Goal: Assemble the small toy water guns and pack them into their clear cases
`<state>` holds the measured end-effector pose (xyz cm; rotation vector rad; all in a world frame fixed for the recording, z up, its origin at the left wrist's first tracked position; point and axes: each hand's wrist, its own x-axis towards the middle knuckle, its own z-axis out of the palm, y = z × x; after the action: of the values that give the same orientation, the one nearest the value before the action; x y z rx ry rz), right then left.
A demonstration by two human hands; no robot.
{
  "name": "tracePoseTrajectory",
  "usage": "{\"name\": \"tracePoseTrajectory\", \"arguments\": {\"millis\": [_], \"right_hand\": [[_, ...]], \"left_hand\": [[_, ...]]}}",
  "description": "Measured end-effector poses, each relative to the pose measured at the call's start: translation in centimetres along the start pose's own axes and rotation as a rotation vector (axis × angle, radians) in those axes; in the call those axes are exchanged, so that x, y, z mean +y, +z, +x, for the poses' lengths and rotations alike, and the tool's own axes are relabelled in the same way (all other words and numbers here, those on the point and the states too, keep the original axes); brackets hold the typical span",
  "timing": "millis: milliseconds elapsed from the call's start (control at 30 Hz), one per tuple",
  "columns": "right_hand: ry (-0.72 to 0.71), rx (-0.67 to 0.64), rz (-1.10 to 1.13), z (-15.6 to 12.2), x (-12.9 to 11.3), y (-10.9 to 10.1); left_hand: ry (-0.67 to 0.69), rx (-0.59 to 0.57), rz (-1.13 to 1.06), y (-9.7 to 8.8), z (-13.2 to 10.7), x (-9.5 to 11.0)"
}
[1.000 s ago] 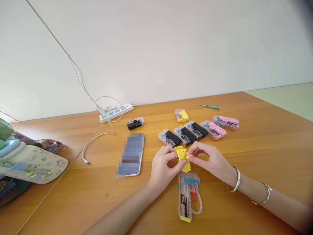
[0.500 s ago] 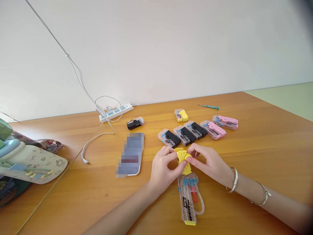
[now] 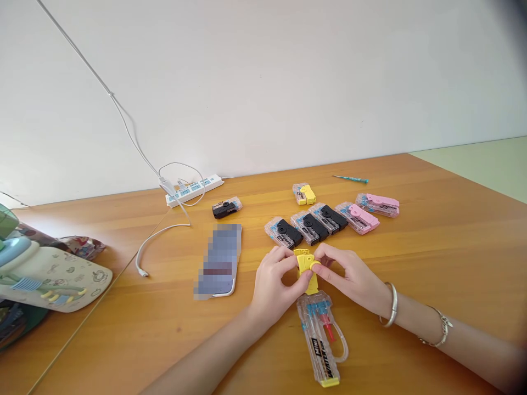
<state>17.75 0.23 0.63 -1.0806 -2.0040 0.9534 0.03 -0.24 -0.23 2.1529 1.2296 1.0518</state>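
Both my left hand [image 3: 274, 286] and my right hand [image 3: 349, 274] pinch a yellow plastic toy part [image 3: 307, 269] above the table, and their fingers cover part of it. Just below them, a clear plastic mini water gun [image 3: 321, 337] with blue inner parts and a red trigger lies on the table, with a yellow end piece at its near end. Beyond my hands stand several black toy guns in clear casings [image 3: 310, 227], two pink ones [image 3: 357, 218] and a small yellow one [image 3: 303, 193].
A blurred phone [image 3: 218, 262] lies left of my hands on the wooden table [image 3: 123, 312]. Behind it are a black toy gun [image 3: 226, 207], a power strip [image 3: 194, 192] and a white cable [image 3: 160, 240]. A small teal screwdriver [image 3: 349, 179] lies far right; a patterned mat [image 3: 53, 277] sits left.
The clear water gun on the table has swung, its near end moving to the right. The yellow part stays between my hands, and the view has shifted slightly.
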Motion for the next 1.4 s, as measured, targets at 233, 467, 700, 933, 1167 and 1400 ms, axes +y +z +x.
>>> {"name": "tracePoseTrajectory", "arguments": {"millis": [233,467,700,933,1167,1400], "right_hand": [[0.010,0.057,0.048,-0.1,0.4,0.2],[0.086,0.170,0.341,0.4,0.8,-0.5],[0.145,0.380,0.448,1.3,1.3,-1.5],[0.126,0.298,0.317,1.0,1.8,-0.9],[0.079,0.254,0.223,0.8,1.9,-0.7],[0.049,0.195,0.216,0.8,2.0,-0.7]], "left_hand": [[0.005,0.036,-0.022,0.0,-0.2,0.2],[0.007,-0.084,-0.102,-0.5,-0.3,0.4],[0.148,-0.359,0.148,-0.2,-0.6,0.7],[0.142,-0.304,0.177,-0.1,-0.7,1.0],[0.162,-0.317,0.080,-0.2,-0.4,0.9],[0.230,-0.424,0.081,-0.4,-0.6,0.9]]}}
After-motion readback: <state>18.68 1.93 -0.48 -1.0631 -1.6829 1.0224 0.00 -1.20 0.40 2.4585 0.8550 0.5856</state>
